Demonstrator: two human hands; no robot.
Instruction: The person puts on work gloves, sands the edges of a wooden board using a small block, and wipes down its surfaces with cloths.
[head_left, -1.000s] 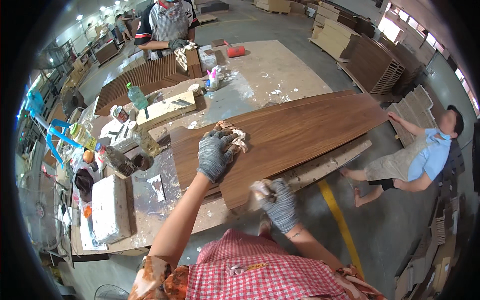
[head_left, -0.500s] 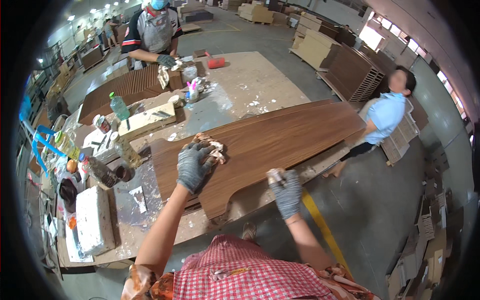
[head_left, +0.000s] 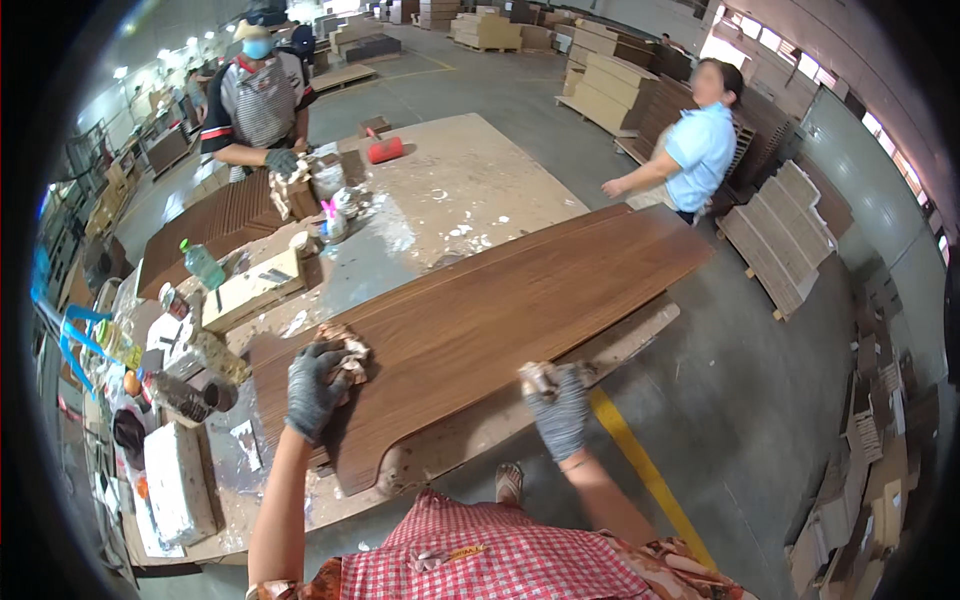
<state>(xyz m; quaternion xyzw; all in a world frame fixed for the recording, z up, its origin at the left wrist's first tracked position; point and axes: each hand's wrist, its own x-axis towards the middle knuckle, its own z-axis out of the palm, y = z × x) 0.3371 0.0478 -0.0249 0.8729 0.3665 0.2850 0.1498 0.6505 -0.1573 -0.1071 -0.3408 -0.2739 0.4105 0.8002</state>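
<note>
A long brown wood-grain panel (head_left: 500, 310) lies across the worktable, with a curved cut-out in its near edge. Its surface looks smooth, and another board edge shows beneath it. My left hand (head_left: 315, 390), in a grey knit glove, is closed round a crumpled, stained rag (head_left: 348, 350) at the panel's left end. The rag rests against the panel. My right hand (head_left: 562, 412), gloved alike, is held off the panel's near edge. Its fingers are closed on a small whitish-brown thing (head_left: 540, 378), whose kind I cannot make out.
Bottles, a green one (head_left: 203, 264) among them, and a white block (head_left: 180, 480) crowd the table's left side. A red roller-shaped thing (head_left: 384, 149) lies farther back. One co-worker (head_left: 262, 110) stands across the table; another in light blue (head_left: 700, 145) stands past the panel's far end.
My view has shifted. My left hand and the rag are nearer the panel's left end. The co-worker in light blue has straightened up, arm now apart from the panel.
</note>
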